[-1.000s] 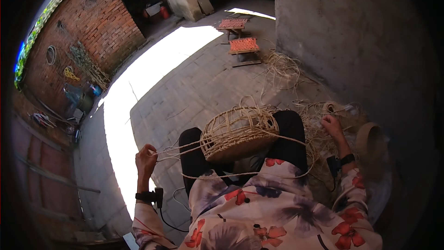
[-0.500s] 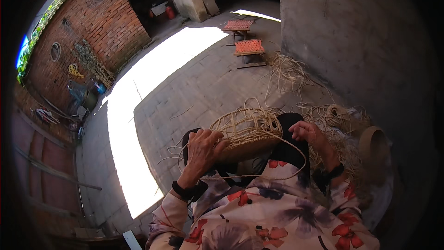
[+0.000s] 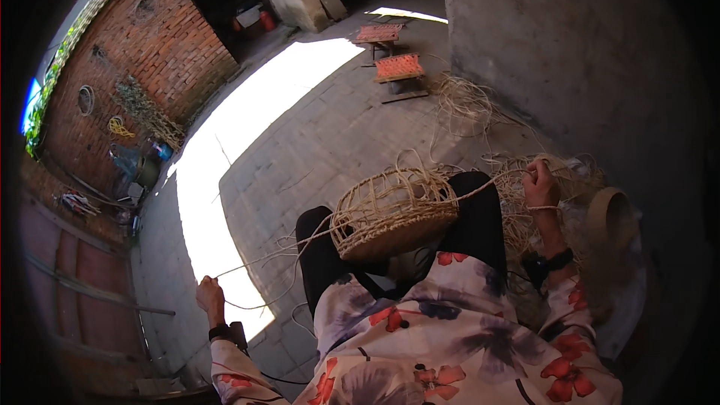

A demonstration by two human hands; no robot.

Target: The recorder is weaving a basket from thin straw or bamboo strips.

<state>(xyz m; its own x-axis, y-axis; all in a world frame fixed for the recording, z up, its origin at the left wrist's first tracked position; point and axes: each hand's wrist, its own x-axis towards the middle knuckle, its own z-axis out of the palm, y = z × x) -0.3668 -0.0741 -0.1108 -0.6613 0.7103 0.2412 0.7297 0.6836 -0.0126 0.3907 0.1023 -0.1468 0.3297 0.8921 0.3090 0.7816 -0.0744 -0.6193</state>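
A half-woven basket [image 3: 390, 236] of tan straw cord rests tilted between my knees, its flat base toward me and an openwork side of upright cords beyond. Well out to the left, my left hand [image 3: 211, 298] is closed on a thin cord [image 3: 259, 261] that runs taut from the basket's left side. On the other side, my right hand [image 3: 541, 189] grips a thicker twisted cord [image 3: 478, 190] stretched from the basket's right edge. Part of that cord loops round by the right wrist. Several loose cord ends stick out from the basket.
A tangled heap of straw cord [image 3: 517, 236] lies beside my right knee, next to a tan ring-shaped piece [image 3: 606, 217]. More loose cord [image 3: 463, 105] is on the floor near the plastered wall [image 3: 570, 45]. Two low stools with red woven seats [image 3: 399, 67] stand ahead.
Both hands have left the basket and spread apart, left hand out to the left and right hand out to the right and farther forward. Cords on both sides are now drawn out straight.
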